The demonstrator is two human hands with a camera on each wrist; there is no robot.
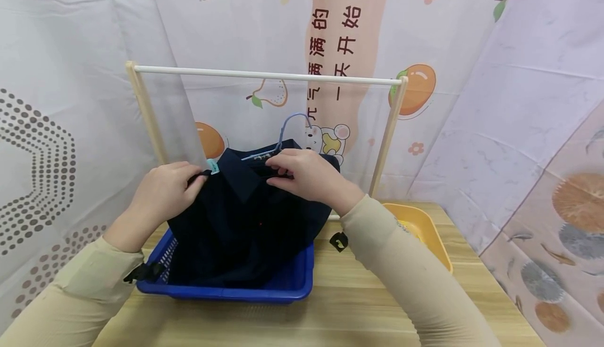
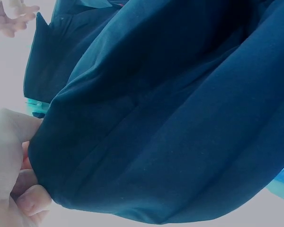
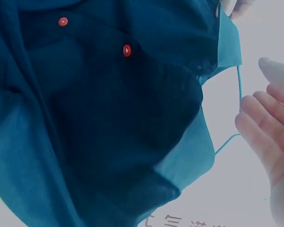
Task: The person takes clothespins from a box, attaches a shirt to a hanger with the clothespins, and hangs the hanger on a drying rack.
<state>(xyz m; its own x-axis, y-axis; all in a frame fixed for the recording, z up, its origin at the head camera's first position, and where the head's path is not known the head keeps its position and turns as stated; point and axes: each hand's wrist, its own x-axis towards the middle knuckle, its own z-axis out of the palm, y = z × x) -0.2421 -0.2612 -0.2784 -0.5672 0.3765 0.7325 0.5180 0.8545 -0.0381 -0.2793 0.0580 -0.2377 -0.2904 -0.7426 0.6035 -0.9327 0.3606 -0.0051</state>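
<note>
A dark navy shirt [image 1: 245, 221] with a collar [image 1: 239, 174] hangs over a blue basket [image 1: 226, 293], its lower part inside. The light blue hook of a hanger [image 1: 282, 127] rises from the neck opening. My left hand [image 1: 165, 190] pinches the cloth at the shirt's left shoulder, beside a small teal piece [image 1: 213, 166]. My right hand [image 1: 306, 176] is by the collar and hanger hook; in the right wrist view its fingers [image 3: 260, 123] are loosely bent, with the thumb apart and nothing between them. Red buttons [image 3: 127, 50] show on the shirt front.
Behind the shirt stands a rack with a white rail [image 1: 269, 74] and wooden posts [image 1: 389, 137]. A yellow tray [image 1: 436, 237] sits at the right on the wood-patterned table [image 1: 358, 300]. Printed curtains [image 1: 255, 17] enclose the back and sides.
</note>
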